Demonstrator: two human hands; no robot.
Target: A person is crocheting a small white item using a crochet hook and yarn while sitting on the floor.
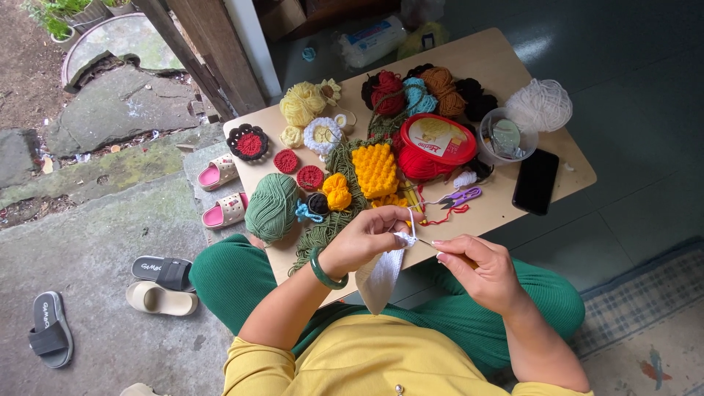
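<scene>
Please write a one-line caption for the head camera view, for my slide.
Left hand holds a white crochet piece, right hand a hook, beside a table of yarn.

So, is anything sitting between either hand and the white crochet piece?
Nothing visible. The left hand pinches the top of the white crochet piece, and the right hand brings a hook to that same edge.

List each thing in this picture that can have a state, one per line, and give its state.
left hand: pinching the white crocheted piece, which hangs down
right hand: gripping a crochet hook at the piece's top edge
red tub: lid on
clear cup: open, small items inside
phone: screen dark, lying flat
green yarn ball: wound, at the table's edge
purple snips: lying on the table
</scene>
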